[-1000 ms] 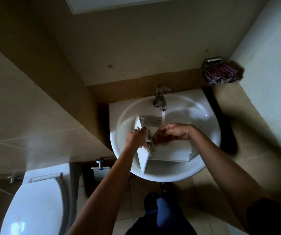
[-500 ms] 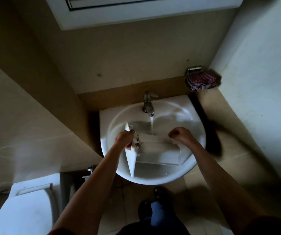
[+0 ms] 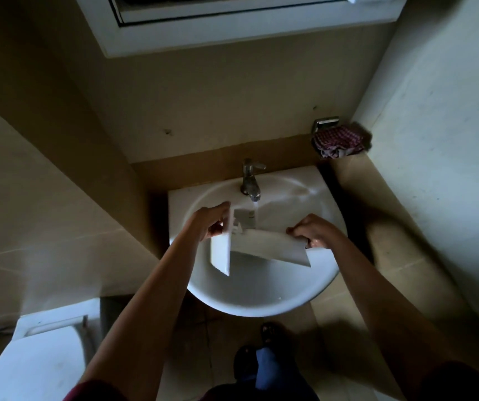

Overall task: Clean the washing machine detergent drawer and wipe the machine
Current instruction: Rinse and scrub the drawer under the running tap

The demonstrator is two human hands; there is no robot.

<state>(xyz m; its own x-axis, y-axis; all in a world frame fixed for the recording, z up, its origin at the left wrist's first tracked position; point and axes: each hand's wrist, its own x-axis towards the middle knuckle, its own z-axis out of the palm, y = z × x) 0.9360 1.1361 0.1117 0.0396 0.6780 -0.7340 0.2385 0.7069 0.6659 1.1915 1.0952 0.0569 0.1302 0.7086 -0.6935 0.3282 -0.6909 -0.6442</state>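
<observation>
Detergent drawer point(image 3: 264, 246) held over the white washbasin point(image 3: 261, 299), both ends gripped. Left hand point(image 3: 208, 224): grip closed on the drawer's front panel, which hangs edge-down below the fingers. Right hand point(image 3: 312, 231): grip clenched on the drawer's far end, body of the drawer running between the two grips, tilted. Tap point(image 3: 250, 180) just beyond the left grip, running; water stream point(image 3: 254, 209) falls onto the drawer near the panel. Checked cloth point(image 3: 338, 141) on a wall holder, well beyond the right grip. Toilet point(image 3: 35, 360) below-left.
</observation>
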